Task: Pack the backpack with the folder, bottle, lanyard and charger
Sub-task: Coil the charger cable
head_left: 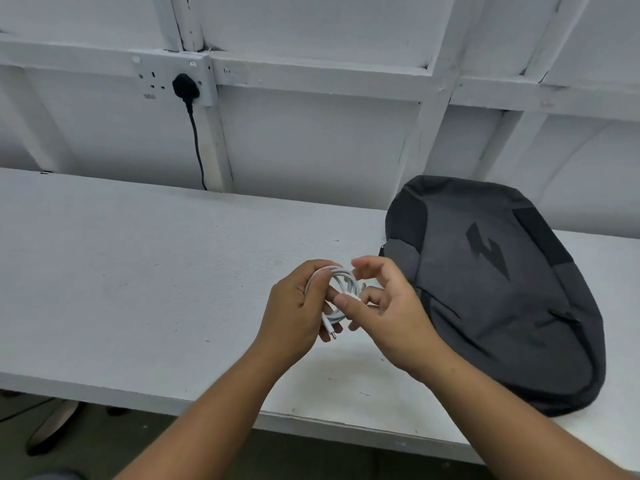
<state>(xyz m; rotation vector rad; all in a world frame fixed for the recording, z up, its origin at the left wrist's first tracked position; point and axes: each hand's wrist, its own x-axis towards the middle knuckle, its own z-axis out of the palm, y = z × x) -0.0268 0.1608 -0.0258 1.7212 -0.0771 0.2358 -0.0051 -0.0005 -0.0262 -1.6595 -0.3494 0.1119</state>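
A white charger cable (341, 278), wound into a small coil, is held above the white table (138, 271) near its middle. My left hand (294, 313) grips the coil from the left, with the cable's plug end hanging down past the fingers. My right hand (391, 310) meets it from the right, thumb and fingers curled around the coil's right side. A dark grey backpack (502, 292) with a black lightning mark lies flat on the table just right of my hands. Its zips look closed. No folder, bottle or lanyard is in view.
A white panelled wall runs behind the table. A wall socket (173, 79) holds a black plug (185, 86) whose cord drops behind the table's back edge. The table's front edge passes under my forearms; a dark floor and a shoe (52, 424) lie below left.
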